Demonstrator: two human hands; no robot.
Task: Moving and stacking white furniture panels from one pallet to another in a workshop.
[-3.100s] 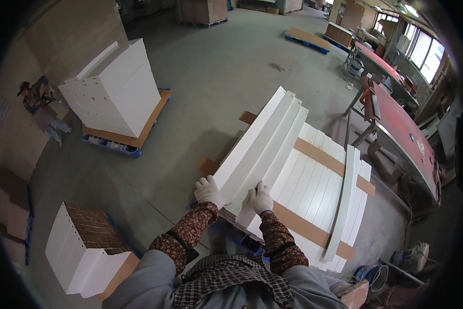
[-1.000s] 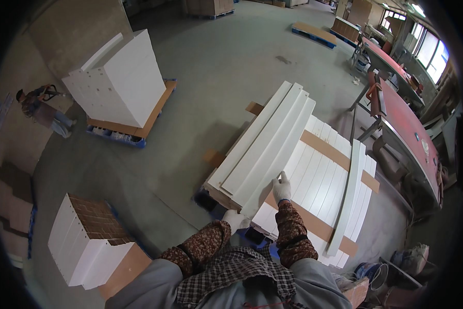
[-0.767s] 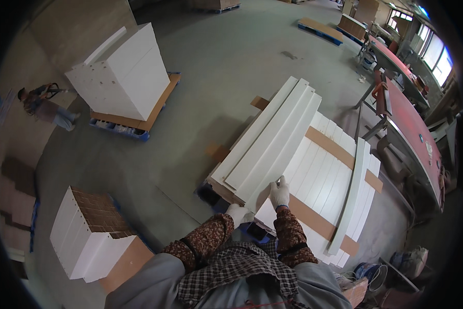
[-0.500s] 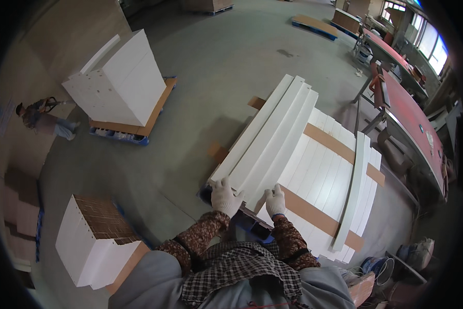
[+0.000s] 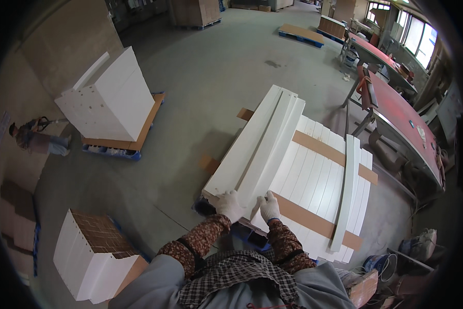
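Long white boards (image 5: 226,177) lie stacked along the left side of a low pallet load in front of me. A narrower white board (image 5: 270,149) rests on top of them, running away from me. My left hand (image 5: 230,206), in a white knit glove, grips the near end of this top board on its left side. My right hand (image 5: 269,207), gloved too, has its fingers closed at the board's near right edge. The fingertips are partly hidden. Right of the stack, a lower layer of side-by-side white boards (image 5: 303,177) is crossed by brown cardboard strips (image 5: 313,213).
A loose white strip (image 5: 346,190) lies across the lower layer. A blue pallet (image 5: 252,237) shows under the near edge. Other white stacks (image 5: 105,92) stand left, near a person (image 5: 38,136). Red-topped tables (image 5: 401,118) line the right; a bucket (image 5: 385,267) stands lower right.
The top board has shifted right across the stack, baring more of the board on its left. Both hands moved with it. My view has tilted up slightly.
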